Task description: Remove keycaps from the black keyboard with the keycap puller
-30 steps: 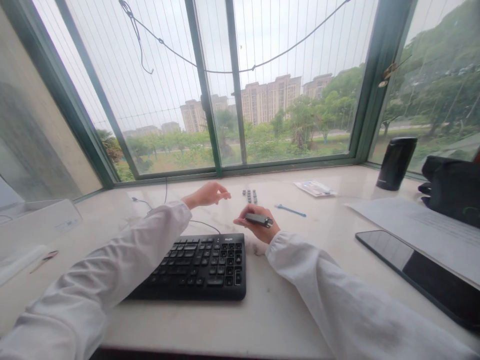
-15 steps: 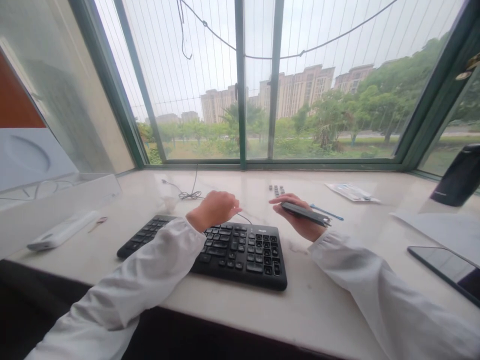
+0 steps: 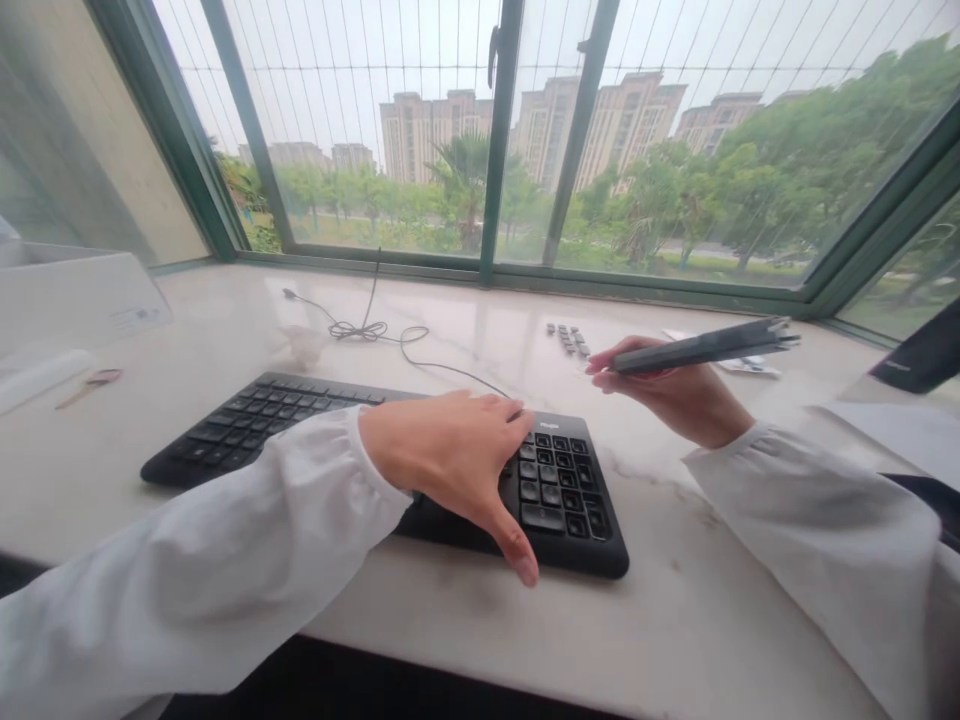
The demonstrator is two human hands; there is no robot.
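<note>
A black keyboard (image 3: 555, 490) lies on the pale marble-look counter, and dark sockets show at the right of its number pad where keycaps are off. My left hand (image 3: 454, 450) is spread over it, thumb stretched toward the front edge and fingers near the back edge; whether the palm presses on the keys I cannot tell. Raised above the counter to the right, my right hand (image 3: 675, 400) grips a long flat dark-grey tool (image 3: 697, 347) with several prongs at its right end. Loose keycaps (image 3: 571, 340) lie in rows just beyond that hand's fingertips.
Behind the keyboard is its coiled cable (image 3: 360, 328). At left stand a white box (image 3: 82, 290) and a white object (image 3: 41, 378), with a small stick-like item (image 3: 88, 386) nearby. A white packet (image 3: 757, 367), paper (image 3: 900, 435) and a dark cylinder (image 3: 926, 345) are at right.
My left hand has opened from a closed pose and come down over the keyboard. My right hand has lifted the tool and turned its pronged end upward. The camera view has shifted closer.
</note>
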